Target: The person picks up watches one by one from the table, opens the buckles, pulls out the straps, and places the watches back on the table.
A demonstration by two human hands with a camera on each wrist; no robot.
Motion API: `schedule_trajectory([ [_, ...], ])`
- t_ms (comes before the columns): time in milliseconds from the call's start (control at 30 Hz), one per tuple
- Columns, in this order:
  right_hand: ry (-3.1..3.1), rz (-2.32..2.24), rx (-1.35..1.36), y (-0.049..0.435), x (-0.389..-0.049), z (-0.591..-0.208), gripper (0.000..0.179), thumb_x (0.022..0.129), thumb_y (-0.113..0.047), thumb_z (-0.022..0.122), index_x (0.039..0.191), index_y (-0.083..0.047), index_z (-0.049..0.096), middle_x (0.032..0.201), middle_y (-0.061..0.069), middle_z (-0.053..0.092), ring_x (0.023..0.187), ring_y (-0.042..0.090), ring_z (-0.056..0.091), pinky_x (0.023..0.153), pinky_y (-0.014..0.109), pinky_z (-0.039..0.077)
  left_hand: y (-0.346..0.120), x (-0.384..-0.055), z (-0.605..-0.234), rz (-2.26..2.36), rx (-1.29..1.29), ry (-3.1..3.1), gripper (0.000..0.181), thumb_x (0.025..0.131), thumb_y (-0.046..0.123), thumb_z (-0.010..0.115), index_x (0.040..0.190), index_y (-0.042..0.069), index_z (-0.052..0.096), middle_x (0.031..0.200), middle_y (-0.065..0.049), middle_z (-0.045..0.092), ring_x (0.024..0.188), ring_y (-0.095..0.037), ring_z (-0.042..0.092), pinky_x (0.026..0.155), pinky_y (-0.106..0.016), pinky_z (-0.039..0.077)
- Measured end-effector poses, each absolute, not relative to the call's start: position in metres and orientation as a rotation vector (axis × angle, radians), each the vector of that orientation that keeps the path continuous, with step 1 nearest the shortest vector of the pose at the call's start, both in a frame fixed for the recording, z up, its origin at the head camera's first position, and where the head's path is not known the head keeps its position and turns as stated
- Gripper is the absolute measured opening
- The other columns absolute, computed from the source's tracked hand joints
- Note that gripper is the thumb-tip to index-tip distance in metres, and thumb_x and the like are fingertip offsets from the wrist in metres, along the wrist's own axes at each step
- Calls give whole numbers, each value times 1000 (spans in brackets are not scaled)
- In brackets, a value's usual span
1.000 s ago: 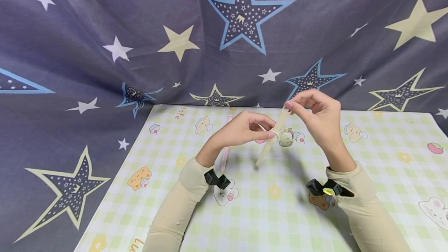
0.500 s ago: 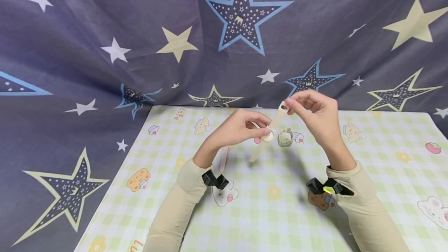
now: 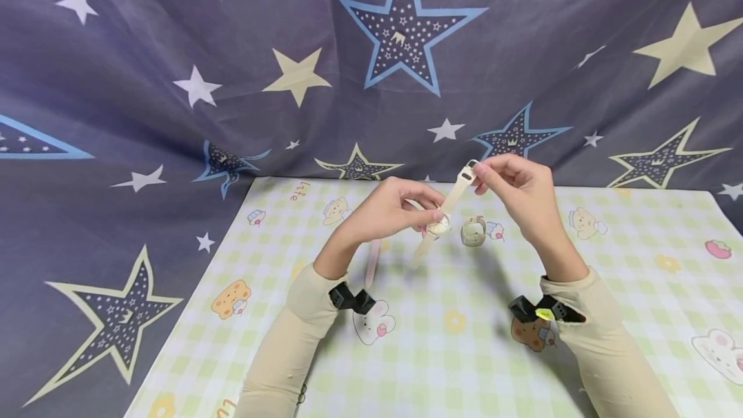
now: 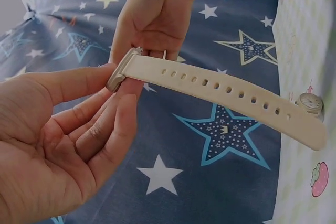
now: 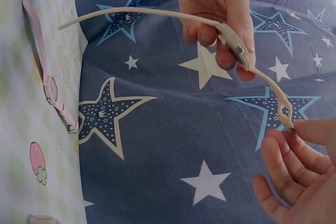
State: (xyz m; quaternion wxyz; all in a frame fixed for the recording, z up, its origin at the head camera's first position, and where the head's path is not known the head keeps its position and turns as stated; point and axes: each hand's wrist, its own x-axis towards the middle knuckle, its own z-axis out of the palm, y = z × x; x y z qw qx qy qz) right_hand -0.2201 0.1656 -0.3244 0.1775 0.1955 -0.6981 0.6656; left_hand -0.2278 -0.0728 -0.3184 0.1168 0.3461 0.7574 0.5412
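Observation:
A cream wristwatch (image 3: 440, 224) with a round dial is held above the table, its strap unfastened. My left hand (image 3: 389, 215) pinches the watch case between thumb and fingers. At the strap's upper end, my right hand (image 3: 522, 199) pinches the metal buckle with thumb and fingertips. The left wrist view shows the free strap half (image 4: 226, 87), with a row of holes, reaching out over the table. In the right wrist view the watch is seen edge-on, and the slot near its buckle (image 5: 286, 114) shows.
A second watch with a looped band (image 3: 474, 231) stands on the table just beyond the held one. Partly behind my left arm lies a pink watch (image 5: 51, 90), stretched out. A checked cloth (image 3: 453, 366) covers the table; a star-patterned curtain (image 3: 371, 115) hangs behind it.
Both hands have shifted slightly left with the cream watch. It has turned so that its dial and the slot by the buckle face the head camera more.

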Motion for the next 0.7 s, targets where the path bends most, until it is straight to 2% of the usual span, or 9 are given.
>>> schedule_trajectory([
  [133,-2024,1857,563,166,-221,-323,20,97,-3,67,96,17,68,76,0,75,67,12,69,70,22,58,-75,-224,-314,1576,958,2235,15,94,4,71,108,-2,73,95,-16,76,70,-21,72,65,-39,62],
  [233,-2076,1790,570,167,-220,-322,21,98,-6,67,96,14,70,75,-2,75,66,13,69,70,21,57,-76,-221,-311,1555,909,2262,16,95,6,71,109,0,73,97,-15,76,71,-23,73,63,-41,62],
  [433,-2154,1701,581,169,-218,-318,17,99,-11,67,95,5,73,77,-6,75,67,12,70,66,20,50,-80,-217,-309,1569,810,2311,17,95,8,70,111,1,72,98,-15,74,70,-19,74,64,-49,62],
  [533,-2171,1698,590,170,-218,-318,19,99,-11,67,97,6,72,78,-7,76,67,12,70,66,19,50,-82,-217,-309,1599,751,2335,18,95,8,70,112,1,71,97,-15,74,69,-18,73,61,-43,62],
  [700,-2205,1691,601,175,-220,-319,19,99,-12,67,97,6,72,78,-6,76,67,12,70,70,18,53,-86,-220,-313,1610,633,2376,18,96,9,69,113,1,70,98,-15,73,68,-17,73,61,-43,61],
])
